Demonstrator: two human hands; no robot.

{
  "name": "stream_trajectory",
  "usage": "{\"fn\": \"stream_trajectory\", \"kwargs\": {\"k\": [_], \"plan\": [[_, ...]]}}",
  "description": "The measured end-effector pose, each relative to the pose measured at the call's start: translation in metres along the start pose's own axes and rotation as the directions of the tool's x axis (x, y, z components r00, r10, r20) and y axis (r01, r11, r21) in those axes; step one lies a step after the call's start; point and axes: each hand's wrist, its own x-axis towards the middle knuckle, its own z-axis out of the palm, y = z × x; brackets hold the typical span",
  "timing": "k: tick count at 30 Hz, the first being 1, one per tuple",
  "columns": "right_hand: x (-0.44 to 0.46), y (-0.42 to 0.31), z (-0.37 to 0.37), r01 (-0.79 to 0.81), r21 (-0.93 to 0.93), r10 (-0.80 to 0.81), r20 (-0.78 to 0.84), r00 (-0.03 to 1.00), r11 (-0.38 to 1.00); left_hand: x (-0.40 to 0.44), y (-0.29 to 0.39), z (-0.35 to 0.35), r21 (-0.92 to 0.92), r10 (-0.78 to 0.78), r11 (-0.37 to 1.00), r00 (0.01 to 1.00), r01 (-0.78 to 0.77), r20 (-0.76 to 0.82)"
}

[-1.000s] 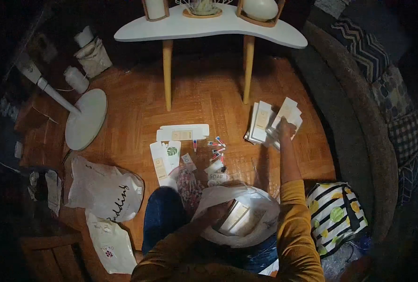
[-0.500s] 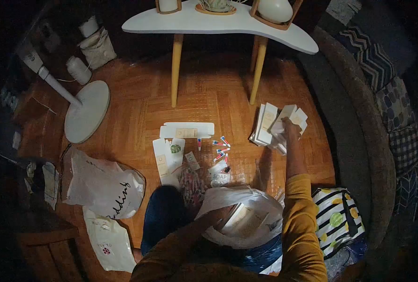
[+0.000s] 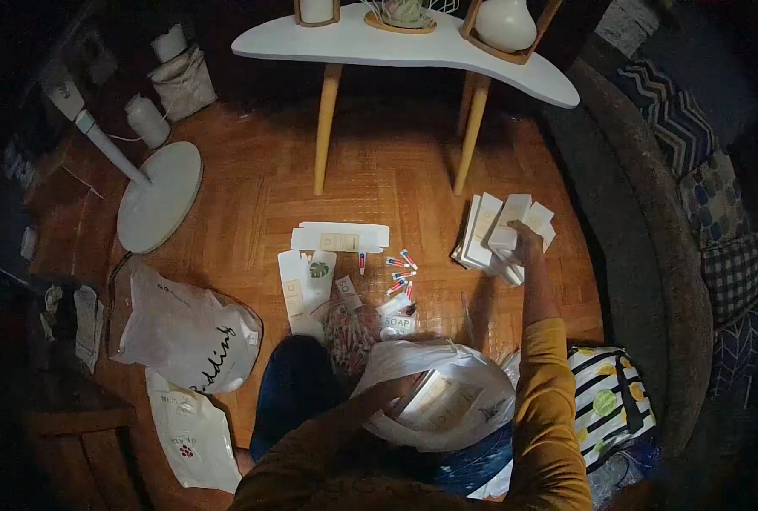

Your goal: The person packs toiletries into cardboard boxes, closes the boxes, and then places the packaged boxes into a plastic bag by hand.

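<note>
My right hand (image 3: 528,242) is closed on a flat white carton (image 3: 505,238) at the stack of white cartons (image 3: 484,223), on the floor to the right. Across my lap lies a white plastic bag (image 3: 404,354), its mouth open, with cartons with tan labels (image 3: 443,402) inside. My left hand (image 3: 389,393) is at the bag's mouth beside these cartons. Its fingers are in shadow and partly hidden, so their grip is unclear.
Small red, white and blue tubes (image 3: 403,274), a soap packet (image 3: 397,324) and flattened cartons (image 3: 340,237) lie ahead. A printed plastic bag (image 3: 183,328) is left, a striped bag (image 3: 611,400) right. A white table (image 3: 404,53) and round stand base (image 3: 161,198) stand beyond.
My right hand has shifted slightly down and right at the carton stack, and the carton in it has tilted. My left hand stays at the bag. The view has moved slightly.
</note>
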Motion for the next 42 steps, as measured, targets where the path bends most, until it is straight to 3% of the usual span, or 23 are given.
{"fn": "stream_trajectory", "kwargs": {"k": [3, 6, 9, 12, 18, 20, 21, 22, 24, 26, 27, 28, 29, 30, 31, 32, 33, 35, 36, 38, 40, 41, 42], "plan": [[0.003, 0.005, -0.006, 0.004, 0.135, -0.032, 0.203, 0.979, 0.991, -0.001, 0.001, 0.000, -0.003, -0.001, 1.000, 1.000, 0.001, 0.006], [0.084, 0.039, -0.016, -0.098, -0.122, 0.082, -0.130, 0.988, 0.988, 0.000, 0.001, 0.001, 0.001, -0.001, 1.000, 1.000, 0.001, 0.004], [0.096, 0.046, -0.020, 0.086, -0.157, -0.092, -0.030, 0.995, 0.984, 0.002, 0.003, -0.002, 0.002, 0.000, 1.000, 1.000, 0.000, 0.002], [0.049, 0.015, -0.003, -0.049, -0.239, -0.008, -0.230, 0.973, 0.970, 0.000, 0.004, -0.001, 0.004, 0.003, 1.000, 1.000, -0.003, 0.000], [-0.023, -0.017, -0.015, 0.163, 0.106, -0.173, 0.104, 0.979, 0.981, 0.002, -0.002, -0.006, 0.025, 0.015, 1.000, 0.999, -0.014, -0.039], [-0.071, -0.035, -0.022, 0.089, 0.176, -0.130, 0.240, 0.962, 0.980, 0.001, -0.005, -0.010, 0.041, 0.014, 0.999, 0.999, -0.012, -0.042], [-0.133, -0.064, -0.018, -0.040, 0.125, 0.011, 0.231, 0.973, 0.991, 0.000, -0.004, -0.012, 0.048, 0.013, 0.999, 0.999, -0.011, -0.034], [-0.184, -0.075, -0.017, 0.087, 0.170, -0.137, 0.313, 0.940, 0.982, 0.000, -0.002, -0.013, 0.055, 0.000, 0.998, 1.000, 0.001, -0.021], [-0.271, -0.082, -0.037, 0.056, 0.178, -0.110, 0.307, 0.945, 0.982, -0.004, 0.011, -0.025, 0.015, 0.009, 1.000, 1.000, -0.009, 0.022], [-0.342, -0.061, -0.083, -0.064, 0.104, 0.037, 0.248, 0.968, 0.993, -0.031, 0.023, -0.054, -0.139, 0.063, 0.988, 0.998, -0.063, -0.005], [-0.385, -0.064, -0.088, -0.189, -0.166, 0.215, 0.152, 0.965, 0.968, -0.050, 0.028, -0.074, -0.282, 0.103, 0.953, 0.994, -0.112, -0.049], [-0.383, -0.024, -0.130, -0.101, -0.198, 0.158, 0.300, 0.941, 0.975, -0.071, 0.027, -0.093, -0.194, 0.096, 0.964, 0.915, -0.184, -0.391], [-0.408, -0.007, -0.129, -0.084, -0.256, 0.175, 0.360, 0.916, 0.963, -0.085, 0.024, -0.106, -0.084, 0.107, 0.971, 0.718, -0.224, -0.687], [-0.414, 0.027, -0.128, -0.209, -0.408, 0.369, 0.368, 0.853, 0.889, -0.087, 0.023, -0.110, -0.075, 0.116, 0.971, 0.718, -0.229, -0.686], [-0.444, 0.008, -0.092, -0.288, -0.504, 0.515, 0.399, 0.759, 0.814, -0.090, 0.021, -0.112, -0.043, -0.061, 0.998, 0.623, 0.044, -0.780], [-0.446, 0.028, -0.081, -0.283, -0.580, 0.553, 0.363, 0.750, 0.764, -0.093, 0.017, -0.107, -0.032, -0.125, 0.984, 0.551, 0.176, -0.825], [-0.437, 0.064, -0.080, -0.381, -0.419, 0.555, 0.461, 0.693, 0.824, -0.097, 0.012, -0.102, -0.040, -0.188, 0.952, 0.474, 0.305, -0.860], [-0.429, 0.082, -0.054, -0.464, -0.344, 0.577, 0.453, 0.679, 0.816, -0.090, -0.009, -0.076, -0.405, -0.420, 0.878, 0.817, 0.255, -0.396], [-0.425, 0.085, -0.041, -0.463, -0.308, 0.556, 0.444, 0.703, 0.831, -0.090, -0.003, -0.082, -0.395, -0.402, 0.887, 0.823, 0.241, -0.400], [-0.409, 0.097, -0.017, -0.382, -0.307, 0.485, 0.430, 0.761, 0.871, -0.091, 0.011, -0.096, -0.440, -0.498, 0.843, 0.758, 0.309, -0.421], [-0.372, 0.146, -0.005, -0.311, -0.364, 0.425, 0.292, 0.857, 0.878, -0.092, 0.008, -0.092, -0.458, -0.412, 0.872, 0.759, 0.170, -0.503], [-0.341, 0.190, -0.002, 0.118, -0.709, 0.119, 0.275, 0.954, 0.696, -0.093, 0.014, -0.096, -0.452, -0.382, 0.881, 0.775, 0.140, -0.504], [-0.351, 0.187, 0.003, 0.218, -0.799, -0.029, 0.244, 0.969, 0.560, -0.091, 0.019, -0.097, -0.446, -0.348, 0.889, 0.791, 0.107, -0.503]]}}
